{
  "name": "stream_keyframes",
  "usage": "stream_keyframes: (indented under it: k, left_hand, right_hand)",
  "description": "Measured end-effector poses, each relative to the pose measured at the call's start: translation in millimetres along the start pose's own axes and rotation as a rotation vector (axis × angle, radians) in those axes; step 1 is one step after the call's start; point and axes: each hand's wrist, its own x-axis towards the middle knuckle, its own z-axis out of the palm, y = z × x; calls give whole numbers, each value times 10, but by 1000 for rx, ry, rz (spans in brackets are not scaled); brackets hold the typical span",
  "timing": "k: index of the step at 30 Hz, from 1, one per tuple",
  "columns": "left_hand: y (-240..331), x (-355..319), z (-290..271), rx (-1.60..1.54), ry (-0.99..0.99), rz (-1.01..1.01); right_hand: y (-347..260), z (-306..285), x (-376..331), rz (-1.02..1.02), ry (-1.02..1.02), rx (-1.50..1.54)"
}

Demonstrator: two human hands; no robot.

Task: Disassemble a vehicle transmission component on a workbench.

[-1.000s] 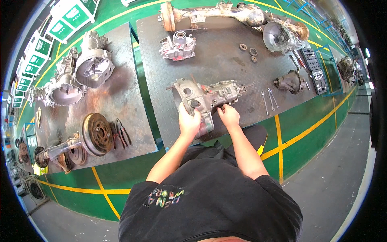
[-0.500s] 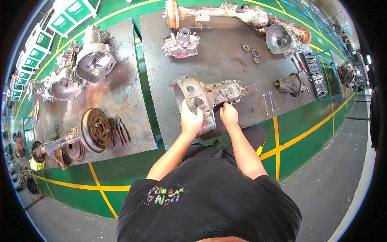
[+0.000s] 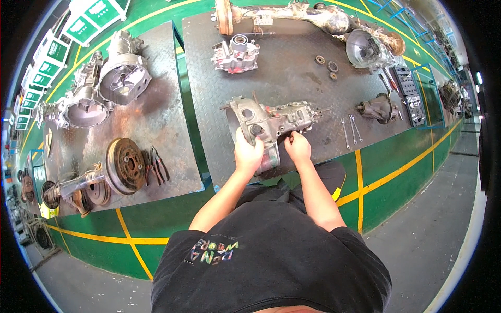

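Largest item in my view: the counter [image 3: 297, 94], topped with dark raised-pattern metal plate, scuffed and stained. A second counter [image 3: 164, 112] stands to its left, its plate browned in patches. Along the far edge of the first I note a long axle [image 3: 302, 18], grimy and tubular, swelling to a rounded bulge. On the left counter sit two pale cast housings [image 3: 122, 65] with wide, hollow mouths.

The gearbox casing [image 3: 274, 120] lies at the near edge of the first counter, directly before the wearer: dull grey cast metal, flared and boxy at the left, narrowing to a ribbed body with a thin shaft at the right. Its flared part bears a round hole and a dark round plug.

A rust-brown brake drum [image 3: 126, 166], disc-shaped, stands on edge on the left counter. Right of the casing rests a dark, stubby casting [image 3: 378, 108].

Left grip [image 3: 248, 152]: closed on the casing's flared end, thumb near the plug. Right grip [image 3: 298, 148]: fingers curled against the narrow body's near side; tips hidden, so I cannot tell whether they clasp anything.

Smallest: slim, shiny wrenches [image 3: 345, 133] and toothed metal rings [image 3: 332, 67].
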Motion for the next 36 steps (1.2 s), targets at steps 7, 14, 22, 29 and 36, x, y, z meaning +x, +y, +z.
stream_keyframes:
  k: [7,14,22,29,36]
  left_hand:
    - [7,1,28,-32,6,9]
    - [-16,14,-8,-40,-4,42]
    - [11,10,10,-66,-7,16]
    - [-17,2,18,-49,25,52]
    - [-35,15,-2,-69,-28,16]
  right_hand:
    - [195,200,46,-53,29,-31]
    - [-9,-19,-30,72,-77,32]
    - [164,145,22,-95,56,79]
    - [120,86,57,72,-56,16]
    - [90,113,7,-88,55,-42]
